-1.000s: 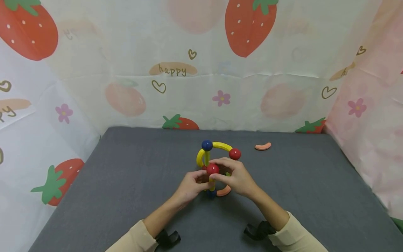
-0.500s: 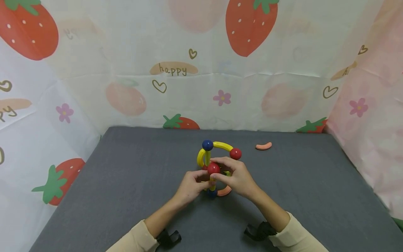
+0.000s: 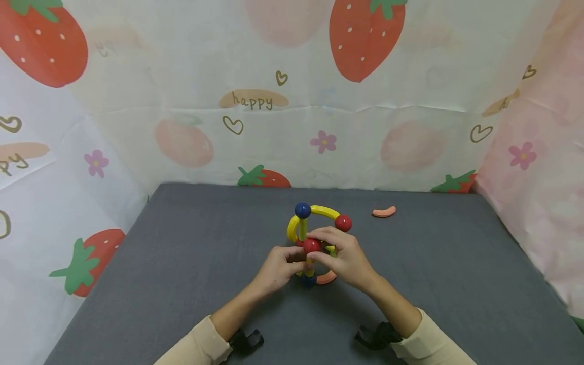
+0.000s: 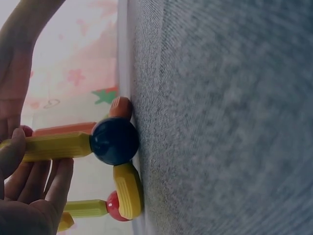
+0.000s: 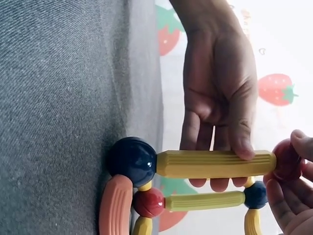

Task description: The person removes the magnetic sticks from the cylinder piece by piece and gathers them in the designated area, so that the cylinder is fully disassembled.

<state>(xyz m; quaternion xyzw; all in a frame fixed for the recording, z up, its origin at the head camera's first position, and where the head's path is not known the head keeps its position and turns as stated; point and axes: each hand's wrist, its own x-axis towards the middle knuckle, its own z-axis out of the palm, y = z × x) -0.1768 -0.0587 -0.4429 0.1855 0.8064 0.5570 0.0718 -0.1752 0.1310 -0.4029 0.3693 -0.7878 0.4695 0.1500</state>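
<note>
A frame of magnetic rods and balls stands mid-table. My left hand (image 3: 274,271) pinches its upright yellow rod (image 5: 215,164) between thumb and fingers. At that rod's top, the fingers and thumb of my right hand (image 3: 347,258) hold a red ball (image 3: 312,246). The rod's lower end meets a dark blue ball (image 4: 115,141) at the cloth, from which an orange curved rod (image 5: 116,205) and a yellow curved rod (image 4: 128,191) branch off. Behind the hands, another blue ball (image 3: 302,210) tops the frame, with a yellow curved rod (image 3: 325,211) running to a second red ball (image 3: 343,223).
A loose orange curved rod (image 3: 384,212) lies toward the back right of the grey cloth-covered table (image 3: 182,238). Strawberry-printed curtains (image 3: 201,61) stand along the back and sides. Black straps (image 3: 246,342) circle both wrists below beige sleeves.
Both hands keep the same grip on the rod and the red ball, almost still. The whole head view has slid slightly to the right.
</note>
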